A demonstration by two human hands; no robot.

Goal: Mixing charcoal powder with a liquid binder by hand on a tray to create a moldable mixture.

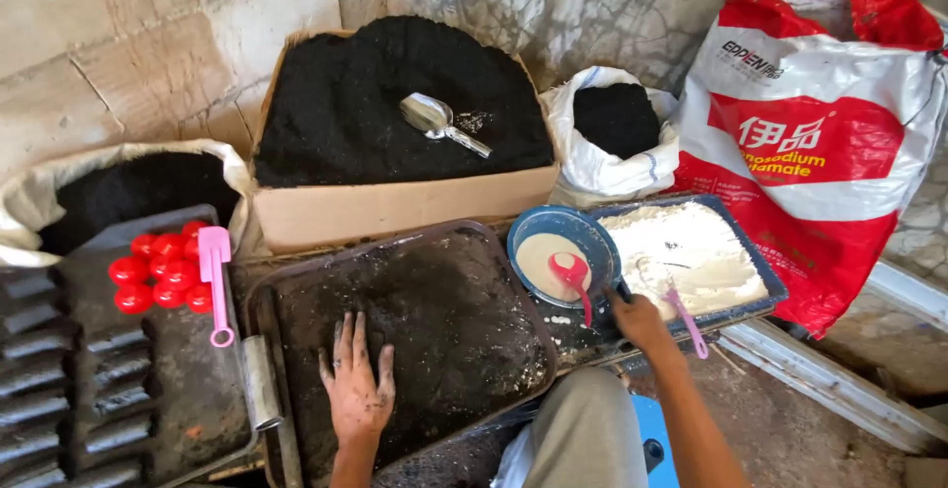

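Left hand (357, 389) flat on dark tray (415, 251), fingers apart, pointing away; right hand (640, 320) fingers' grip unclear.

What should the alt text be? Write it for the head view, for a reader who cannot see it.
A person's left hand lies flat on dark soil in a metal tray, while the right hand holds a pink-handled tool over a tray of white powder. Nearby stand a blue bowl with a red spoon, a soil-filled cardboard box and red balls.

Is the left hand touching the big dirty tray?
Touching. The head view shows the left hand lying flat, fingers spread, on the dark soil-covered tray, with no gap under the palm.
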